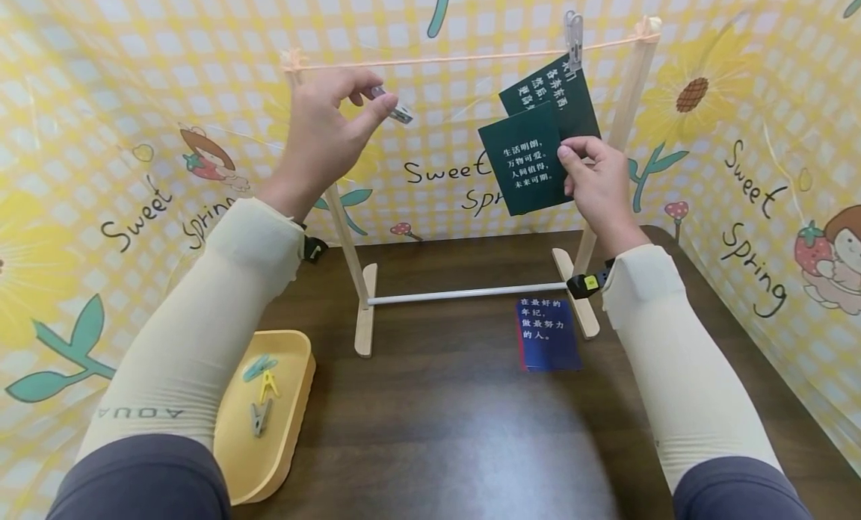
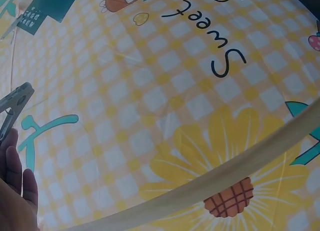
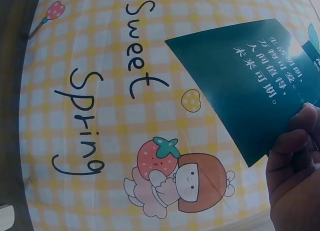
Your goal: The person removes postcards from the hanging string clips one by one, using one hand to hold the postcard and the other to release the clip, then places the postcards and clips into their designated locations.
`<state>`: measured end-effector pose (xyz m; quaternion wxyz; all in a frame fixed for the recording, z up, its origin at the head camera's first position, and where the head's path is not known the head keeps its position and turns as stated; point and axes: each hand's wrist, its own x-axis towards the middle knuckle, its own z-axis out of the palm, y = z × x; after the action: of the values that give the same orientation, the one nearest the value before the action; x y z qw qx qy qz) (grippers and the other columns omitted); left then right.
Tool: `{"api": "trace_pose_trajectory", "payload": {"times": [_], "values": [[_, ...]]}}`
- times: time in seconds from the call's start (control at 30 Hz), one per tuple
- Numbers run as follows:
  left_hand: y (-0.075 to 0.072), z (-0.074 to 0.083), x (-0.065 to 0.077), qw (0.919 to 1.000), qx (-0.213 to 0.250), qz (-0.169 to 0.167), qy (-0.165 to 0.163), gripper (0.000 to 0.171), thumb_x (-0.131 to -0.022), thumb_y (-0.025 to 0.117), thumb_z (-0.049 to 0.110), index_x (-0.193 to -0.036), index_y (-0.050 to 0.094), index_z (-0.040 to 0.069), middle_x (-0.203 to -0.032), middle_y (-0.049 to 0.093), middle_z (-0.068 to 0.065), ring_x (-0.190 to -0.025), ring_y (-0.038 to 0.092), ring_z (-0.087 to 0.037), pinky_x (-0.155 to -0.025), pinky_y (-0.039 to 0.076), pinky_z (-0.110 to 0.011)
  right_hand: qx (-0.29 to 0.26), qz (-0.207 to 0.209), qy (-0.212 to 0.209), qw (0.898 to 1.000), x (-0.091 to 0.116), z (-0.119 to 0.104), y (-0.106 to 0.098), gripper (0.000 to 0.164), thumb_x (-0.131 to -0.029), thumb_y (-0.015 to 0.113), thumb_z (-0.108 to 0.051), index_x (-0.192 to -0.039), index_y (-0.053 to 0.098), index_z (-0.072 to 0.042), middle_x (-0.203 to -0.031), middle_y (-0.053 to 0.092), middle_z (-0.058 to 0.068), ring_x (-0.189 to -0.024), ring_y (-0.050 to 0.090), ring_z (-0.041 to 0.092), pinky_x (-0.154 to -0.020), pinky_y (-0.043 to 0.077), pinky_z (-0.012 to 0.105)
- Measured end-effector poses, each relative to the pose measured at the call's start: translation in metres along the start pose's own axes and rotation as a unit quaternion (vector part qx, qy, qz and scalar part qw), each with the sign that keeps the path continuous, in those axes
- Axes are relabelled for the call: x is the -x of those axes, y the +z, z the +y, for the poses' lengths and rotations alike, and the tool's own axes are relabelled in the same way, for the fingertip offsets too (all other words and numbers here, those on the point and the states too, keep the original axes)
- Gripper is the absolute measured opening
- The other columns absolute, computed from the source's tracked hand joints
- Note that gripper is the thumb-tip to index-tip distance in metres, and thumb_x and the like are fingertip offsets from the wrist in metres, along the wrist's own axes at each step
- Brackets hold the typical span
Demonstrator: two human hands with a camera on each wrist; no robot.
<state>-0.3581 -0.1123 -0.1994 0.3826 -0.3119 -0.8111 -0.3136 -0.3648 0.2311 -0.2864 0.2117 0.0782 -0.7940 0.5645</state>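
Observation:
My left hand (image 1: 329, 128) pinches a grey clothespin (image 1: 397, 113) just below the cord (image 1: 430, 60), near its left end. The same clothespin (image 2: 17, 101) shows at the left edge of the left wrist view. Between thumb and fingers, my right hand (image 1: 599, 180) holds a dark green card (image 1: 521, 161) with white writing by its right edge. Behind it, a second green card (image 1: 578, 94) hangs tilted from the cord, clipped by another grey clothespin (image 1: 574, 42); the held card covers part of it. In the right wrist view the held card (image 3: 240, 86) is seen close.
Wooden posts (image 1: 632, 94) on flat feet carry the cord, joined low down by a white rod (image 1: 471, 292). A blue card (image 1: 548, 337) lies on the dark table (image 1: 430, 415), a red edge under it. At left, a yellow tray (image 1: 296, 400) contains several clothespins (image 1: 261, 417).

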Motion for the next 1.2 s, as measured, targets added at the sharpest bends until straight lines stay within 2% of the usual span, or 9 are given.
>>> {"api": "trace_pose_trajectory", "payload": {"times": [0.3,0.57,0.9,1.2], "values": [[0.002,-0.005,0.012,0.9995,0.011,0.027,0.012,0.026,-0.09,0.073,0.025,-0.101,0.074,0.001,-0.092,0.07,-0.005,-0.084,0.055,-0.017,-0.077,0.039,-0.028,-0.003,0.008,0.005,1.0,0.002,0.004,-0.002,0.032,-0.096,0.061,-0.032,-0.114,0.068,-0.007,-0.08,0.054,0.008,-0.056,0.051,0.018,-0.05,0.037,0.028],[0.001,-0.01,0.03,0.9993,-0.005,0.033,0.018,0.024,-0.091,0.071,0.025,-0.098,0.074,0.002,-0.088,0.069,-0.005,-0.078,0.053,-0.016,-0.062,0.035,-0.027,-0.003,0.011,0.02,1.0,0.005,0.008,-0.002,0.032,-0.095,0.061,-0.034,-0.114,0.068,-0.009,-0.075,0.053,0.008,-0.057,0.051,0.018,-0.049,0.036,0.028],[0.001,-0.017,0.047,0.9996,0.005,0.024,0.013,0.021,-0.09,0.073,0.02,-0.098,0.073,0.001,-0.088,0.069,-0.006,-0.078,0.054,-0.02,-0.074,0.044,-0.033,-0.017,0.016,-0.002,1.0,0.007,0.011,-0.002,0.03,-0.095,0.062,-0.031,-0.111,0.069,-0.006,-0.074,0.053,0.008,-0.054,0.05,0.017,-0.048,0.036,0.027],[0.001,-0.019,0.063,0.9997,0.003,0.024,0.004,0.022,-0.09,0.073,0.02,-0.101,0.074,0.001,-0.091,0.07,-0.007,-0.079,0.057,-0.019,-0.076,0.041,-0.033,-0.032,0.023,-0.002,0.999,0.014,0.016,-0.008,0.027,-0.095,0.063,-0.028,-0.11,0.069,-0.006,-0.079,0.053,0.009,-0.054,0.05,0.016,-0.048,0.037,0.024]]}}
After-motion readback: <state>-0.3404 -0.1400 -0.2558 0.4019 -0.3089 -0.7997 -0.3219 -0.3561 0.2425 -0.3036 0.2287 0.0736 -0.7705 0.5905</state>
